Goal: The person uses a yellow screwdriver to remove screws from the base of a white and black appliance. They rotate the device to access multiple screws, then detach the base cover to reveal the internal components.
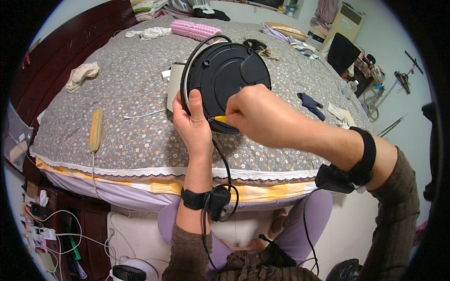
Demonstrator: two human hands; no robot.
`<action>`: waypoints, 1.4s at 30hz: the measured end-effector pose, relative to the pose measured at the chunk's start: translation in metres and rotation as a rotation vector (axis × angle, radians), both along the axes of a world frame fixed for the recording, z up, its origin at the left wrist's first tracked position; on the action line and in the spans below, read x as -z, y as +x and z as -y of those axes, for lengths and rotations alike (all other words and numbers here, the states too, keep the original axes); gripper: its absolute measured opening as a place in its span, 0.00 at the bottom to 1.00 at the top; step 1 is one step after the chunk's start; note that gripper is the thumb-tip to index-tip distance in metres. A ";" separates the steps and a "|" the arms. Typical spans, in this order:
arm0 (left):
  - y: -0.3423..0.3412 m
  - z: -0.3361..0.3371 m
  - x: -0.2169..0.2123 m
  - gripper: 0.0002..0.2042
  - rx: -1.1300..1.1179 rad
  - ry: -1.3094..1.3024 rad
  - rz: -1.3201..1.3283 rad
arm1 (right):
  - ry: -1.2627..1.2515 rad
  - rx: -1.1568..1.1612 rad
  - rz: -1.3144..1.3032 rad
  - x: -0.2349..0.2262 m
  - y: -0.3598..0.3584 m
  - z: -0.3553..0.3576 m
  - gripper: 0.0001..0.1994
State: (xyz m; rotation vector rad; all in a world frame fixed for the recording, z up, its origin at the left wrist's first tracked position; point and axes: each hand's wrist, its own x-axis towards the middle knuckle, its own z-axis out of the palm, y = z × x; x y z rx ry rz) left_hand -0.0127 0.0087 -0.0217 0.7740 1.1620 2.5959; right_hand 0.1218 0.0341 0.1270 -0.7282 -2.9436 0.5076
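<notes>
Over the bed I hold up a round appliance with a black base turned toward me; part of its pale body shows behind, on the left. My left hand grips the lower left rim, thumb along the edge. A black cord loops round the left side of the base. Closed in a pinch, my right hand holds a small yellow tool. Its tip meets the base's lower edge, close to my left thumb. Most of the tool is hidden inside my fingers, so its kind cannot be made out.
The bed has a flowered grey cover. On it lie a yellow power strip at left, a pink foam roller at the back and dark small cloth at right. Cords and a white round device are on the floor, lower left.
</notes>
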 end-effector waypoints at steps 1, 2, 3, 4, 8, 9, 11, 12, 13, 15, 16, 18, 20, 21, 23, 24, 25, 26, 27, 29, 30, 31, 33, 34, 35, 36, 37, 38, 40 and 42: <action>0.000 0.001 0.001 0.27 0.007 -0.021 0.003 | -0.189 0.053 -0.025 -0.002 0.000 -0.001 0.08; 0.000 0.001 0.001 0.27 -0.009 -0.017 -0.019 | -0.423 0.197 -0.015 -0.003 0.000 -0.001 0.09; 0.000 0.001 0.002 0.27 -0.022 -0.026 -0.026 | -0.627 0.294 -0.037 -0.003 0.001 -0.001 0.10; 0.000 0.002 0.002 0.27 -0.034 -0.044 -0.030 | -0.831 0.390 -0.060 -0.003 0.002 -0.001 0.11; 0.000 0.002 -0.001 0.27 -0.004 -0.004 -0.013 | -0.987 0.439 -0.176 0.005 0.006 0.000 0.13; 0.001 0.002 -0.001 0.27 0.021 0.017 0.011 | -0.884 0.370 -0.148 0.007 0.007 0.000 0.14; 0.001 0.001 -0.003 0.25 0.035 0.038 0.016 | -0.669 0.209 -0.118 0.010 0.008 -0.002 0.17; 0.001 0.001 -0.003 0.24 0.023 0.037 0.003 | -0.404 0.131 -0.131 0.011 0.008 -0.003 0.18; 0.000 0.000 -0.004 0.23 0.011 0.036 -0.009 | -0.155 0.002 -0.163 0.011 0.007 -0.004 0.18; 0.000 -0.001 -0.004 0.22 0.005 0.034 0.000 | 0.205 -0.154 -0.121 0.011 0.007 -0.005 0.16; -0.001 -0.002 -0.004 0.22 0.001 0.032 0.004 | 0.312 -0.208 -0.143 0.011 0.007 -0.004 0.14; -0.002 -0.003 -0.004 0.22 -0.021 0.014 0.003 | 0.520 -0.213 -0.093 0.013 0.007 0.001 0.11; -0.003 -0.001 -0.003 0.23 -0.016 -0.004 0.006 | 0.662 -0.296 -0.064 0.013 0.010 0.007 0.08; -0.004 0.000 -0.003 0.25 0.002 -0.009 0.007 | 0.728 -0.348 -0.043 0.014 0.011 0.009 0.08; -0.003 0.003 -0.002 0.27 -0.012 -0.055 -0.014 | 0.882 -0.449 -0.044 0.015 0.013 0.013 0.08; -0.003 0.003 -0.002 0.27 -0.009 -0.043 -0.022 | 0.913 -0.474 -0.024 0.015 0.013 0.014 0.09; -0.003 0.003 -0.002 0.27 -0.010 -0.046 -0.025 | 0.952 -0.502 -0.008 0.016 0.013 0.015 0.09; -0.003 0.003 -0.002 0.27 -0.018 -0.055 -0.031 | 0.992 -0.522 0.026 0.016 0.013 0.015 0.09; -0.003 0.002 -0.002 0.27 -0.008 -0.046 -0.011 | 0.920 -0.478 0.003 0.015 0.012 0.014 0.09; -0.003 0.000 -0.001 0.27 -0.001 -0.051 0.027 | 0.777 -0.372 -0.007 0.013 0.008 0.011 0.09; -0.004 0.000 0.000 0.27 0.011 -0.025 0.018 | 0.633 -0.303 -0.016 0.011 0.005 0.007 0.08; -0.004 0.000 0.001 0.27 0.024 -0.013 0.015 | 0.489 -0.235 -0.026 0.009 0.001 0.002 0.07; -0.005 0.001 0.003 0.27 0.015 -0.011 0.006 | 0.165 -0.125 -0.050 0.006 -0.005 -0.004 0.09; -0.006 0.001 0.004 0.27 -0.004 -0.022 -0.002 | -0.133 -0.016 -0.075 0.006 -0.004 -0.006 0.09; -0.006 0.001 0.004 0.27 -0.022 -0.032 -0.010 | -0.433 0.150 -0.050 0.008 -0.002 -0.007 0.10; -0.007 0.000 0.005 0.28 -0.016 -0.027 -0.018 | -0.760 0.266 -0.056 0.010 0.001 -0.007 0.11; -0.007 -0.001 0.004 0.28 -0.010 -0.022 -0.025 | -0.950 0.334 -0.140 0.015 0.003 -0.005 0.13; -0.007 -0.001 0.004 0.29 -0.002 -0.038 -0.018 | -1.031 0.345 -0.179 0.018 0.006 -0.004 0.12; -0.009 0.002 0.003 0.31 0.078 -0.011 -0.069 | -1.194 0.394 -0.233 0.024 0.011 -0.003 0.09; -0.010 0.006 0.001 0.36 0.188 0.014 -0.136 | -1.252 0.392 -0.281 0.025 0.015 -0.005 0.08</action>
